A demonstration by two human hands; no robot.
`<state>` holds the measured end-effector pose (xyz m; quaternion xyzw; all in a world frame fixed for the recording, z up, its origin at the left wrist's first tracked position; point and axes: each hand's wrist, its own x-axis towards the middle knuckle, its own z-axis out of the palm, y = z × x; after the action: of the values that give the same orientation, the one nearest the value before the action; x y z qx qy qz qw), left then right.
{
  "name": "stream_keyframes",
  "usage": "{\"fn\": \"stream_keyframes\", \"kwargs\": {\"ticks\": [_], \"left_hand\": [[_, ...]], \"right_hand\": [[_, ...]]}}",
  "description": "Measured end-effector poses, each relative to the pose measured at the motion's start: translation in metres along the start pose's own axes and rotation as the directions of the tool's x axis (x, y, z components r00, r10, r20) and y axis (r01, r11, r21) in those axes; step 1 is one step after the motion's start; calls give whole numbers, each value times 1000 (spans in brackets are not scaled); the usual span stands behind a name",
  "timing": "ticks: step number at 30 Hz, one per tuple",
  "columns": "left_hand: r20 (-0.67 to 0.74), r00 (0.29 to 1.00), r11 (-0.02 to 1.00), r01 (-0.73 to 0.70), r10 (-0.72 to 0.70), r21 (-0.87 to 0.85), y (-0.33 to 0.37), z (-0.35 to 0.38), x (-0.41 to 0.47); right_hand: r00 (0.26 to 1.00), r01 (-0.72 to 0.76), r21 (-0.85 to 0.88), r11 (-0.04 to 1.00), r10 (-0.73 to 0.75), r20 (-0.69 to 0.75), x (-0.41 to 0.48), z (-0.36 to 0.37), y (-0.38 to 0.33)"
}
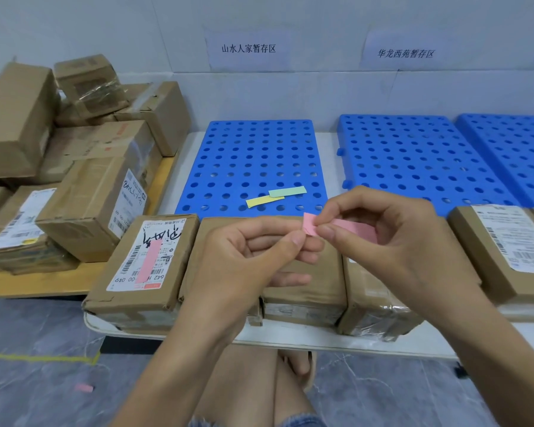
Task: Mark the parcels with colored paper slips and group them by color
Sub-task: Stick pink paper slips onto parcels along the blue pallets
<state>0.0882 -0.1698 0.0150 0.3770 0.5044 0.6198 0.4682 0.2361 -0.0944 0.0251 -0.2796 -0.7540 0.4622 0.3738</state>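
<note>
1. Centrally, the left hand (253, 257) and the right hand (392, 241) meet above a row of parcels. Each pinches the same pink slip (310, 227) between thumb and forefinger, the other fingers curled.
2. Directly beneath the hands lies a plain parcel (305, 288), touching a taped parcel (373, 312) on its right.
3. To the left, a labelled parcel (127, 263) carries a second pink slip (148, 260) lengthwise on its shipping label.
4. At far right sits an end parcel (515, 238), label upward.
5. All four parcels line the front edge of the white tabletop (321, 336).
6. Behind them, a yellow slip (264, 201) and a green slip (287, 191) touch end to end on a blue perforated panel (259, 149).
7. Stacked cartons (74, 149) occupy a separate wooden platform (43, 283) at left.
</note>
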Motion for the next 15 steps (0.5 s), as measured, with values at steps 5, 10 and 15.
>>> {"fn": "stream_keyframes", "kwargs": {"ticks": [5, 10, 15], "left_hand": [[-40, 999, 999, -13, 15, 36, -5, 0, 5], [-127, 991, 997, -25, 34, 72, -13, 0, 9], [-162, 986, 996, -31, 43, 78, -16, 2, 11]], "right_hand": [[999, 31, -109, 994, -36, -40, 2, 7, 8], [994, 79, -231, 970, -93, -51, 4, 14, 15], [995, 80, -235, 969, -93, -44, 5, 17, 17]]}}
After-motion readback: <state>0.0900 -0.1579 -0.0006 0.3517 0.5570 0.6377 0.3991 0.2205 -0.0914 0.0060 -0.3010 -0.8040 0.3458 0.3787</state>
